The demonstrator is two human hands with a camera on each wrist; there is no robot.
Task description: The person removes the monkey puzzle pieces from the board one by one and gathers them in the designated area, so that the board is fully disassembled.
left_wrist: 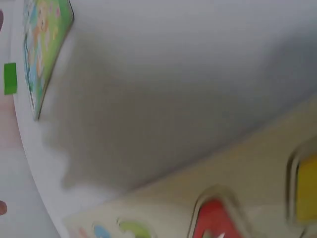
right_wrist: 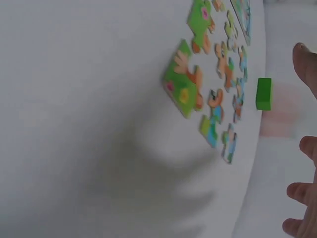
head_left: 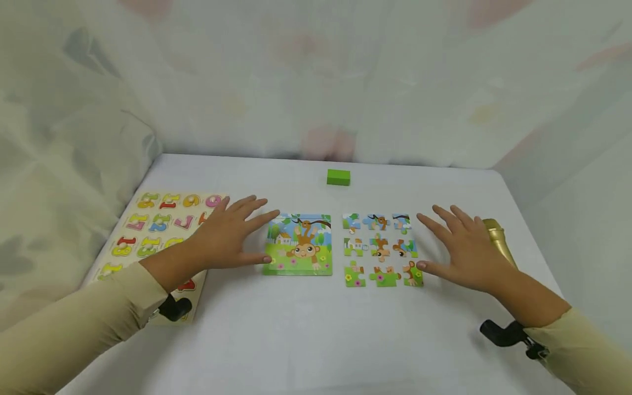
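Note:
My left hand (head_left: 228, 235) hovers with spread fingers between a wooden number board and a square monkey puzzle tray (head_left: 298, 244), its fingertips at the tray's left edge in the head view. To the right of the tray lie several loose jigsaw pieces (head_left: 385, 276) set out in rows, with parts of the same monkey picture. Beside their right edge my right hand (head_left: 469, 255) is held above the table, fingers apart and holding nothing. The right wrist view shows its fingers (right_wrist: 309, 146) clear of the pieces (right_wrist: 184, 82).
The number board (head_left: 133, 263) with coloured digits lies at the left, partly under my left forearm. A green block (head_left: 338, 177) sits near the back edge. A gold object (head_left: 500, 241), partly hidden by my right hand, lies at the right. White cloth covers the table (head_left: 316, 334).

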